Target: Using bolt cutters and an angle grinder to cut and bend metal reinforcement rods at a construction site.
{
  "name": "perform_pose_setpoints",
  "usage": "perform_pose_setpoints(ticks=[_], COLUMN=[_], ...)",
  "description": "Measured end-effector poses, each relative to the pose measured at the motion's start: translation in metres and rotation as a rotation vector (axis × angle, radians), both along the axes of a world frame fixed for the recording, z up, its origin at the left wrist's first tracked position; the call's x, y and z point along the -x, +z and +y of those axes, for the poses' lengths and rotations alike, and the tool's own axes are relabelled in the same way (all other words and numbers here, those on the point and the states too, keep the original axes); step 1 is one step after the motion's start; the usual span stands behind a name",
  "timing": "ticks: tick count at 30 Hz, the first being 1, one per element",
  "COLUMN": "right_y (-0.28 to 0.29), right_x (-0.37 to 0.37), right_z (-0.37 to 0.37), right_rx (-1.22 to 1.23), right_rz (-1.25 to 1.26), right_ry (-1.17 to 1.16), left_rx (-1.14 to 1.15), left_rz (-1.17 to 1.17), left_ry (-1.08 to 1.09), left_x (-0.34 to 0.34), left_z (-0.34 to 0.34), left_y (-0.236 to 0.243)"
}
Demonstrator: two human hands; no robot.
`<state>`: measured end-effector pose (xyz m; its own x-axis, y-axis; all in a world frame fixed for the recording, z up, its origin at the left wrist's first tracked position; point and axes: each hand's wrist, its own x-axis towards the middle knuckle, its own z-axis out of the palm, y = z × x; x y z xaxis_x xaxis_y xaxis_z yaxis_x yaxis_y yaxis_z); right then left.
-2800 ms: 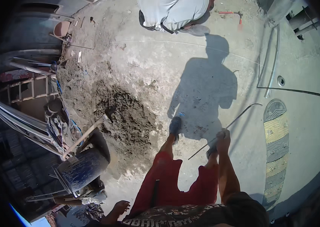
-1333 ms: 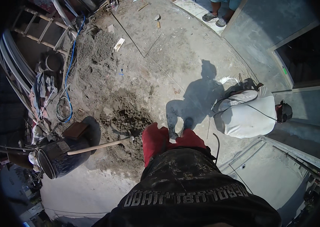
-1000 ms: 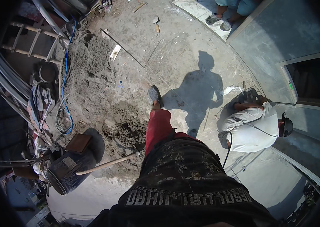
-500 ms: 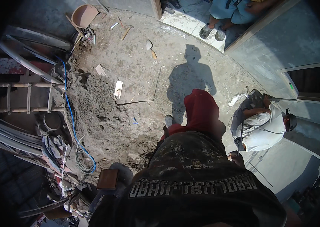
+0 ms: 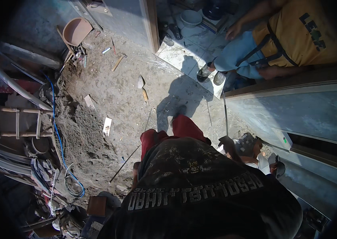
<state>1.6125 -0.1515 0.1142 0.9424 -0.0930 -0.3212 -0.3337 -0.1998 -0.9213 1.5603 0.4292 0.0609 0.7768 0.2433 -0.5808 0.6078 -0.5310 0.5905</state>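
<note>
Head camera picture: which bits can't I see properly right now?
All in the head view:
Left arm: only a sliver shows beside the black shirt, which hides whether its hand holds the thin dark rod nearby.
Right hand: too dark and small to tell the fingers apart.
Co-worker in white: mostly hidden behind the black shirt.
Co-worker in yellow: head cut off by the picture's dark rim.

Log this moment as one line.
right grip: holding rod | left grip: unclear | trowel, hammer: on ground | yellow-shirted person: at doorway
</note>
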Motion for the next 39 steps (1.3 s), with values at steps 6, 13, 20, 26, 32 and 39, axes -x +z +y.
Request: perform_pose_setpoints(ticks=[6, 13, 20, 26, 32, 39], right_y=[0.079, 0.141, 0.157, 0.070, 0.004, -0.027], right_x=[-0.251, -0.497, -0.667, -0.774, -0.825, -0.833], right_z=[0.024, 0.059, -0.024, -0.171, -0.359, -0.558], right_rx=[-0.127, -0.203, 0.029, -0.106, 0.349, 0.393], right_rz=[-0.186, -0.326, -0.335, 0.077, 0.343, 0.706], right_ry=[0.141, 0.226, 0.124, -0.392, -0.358, -0.248], left_rx=[0.549, 1.040, 1.510, 1.287, 1.357, 1.097], left_rz=[-0.370, -0.463, -0.467, -0.715, -0.760, -1.048], left_ry=[-0.037, -0.173, -0.118, -0.203, -0.332, -0.359], left_x=[-0.332, -0.583, -0.773, -0.935, -1.045, -1.156], left_z=[-0.164, -0.365, -0.463, -0.516, -0.605, -0.695], left_y=[0.176, 0.262, 0.304, 0.371, 0.425, 0.427])
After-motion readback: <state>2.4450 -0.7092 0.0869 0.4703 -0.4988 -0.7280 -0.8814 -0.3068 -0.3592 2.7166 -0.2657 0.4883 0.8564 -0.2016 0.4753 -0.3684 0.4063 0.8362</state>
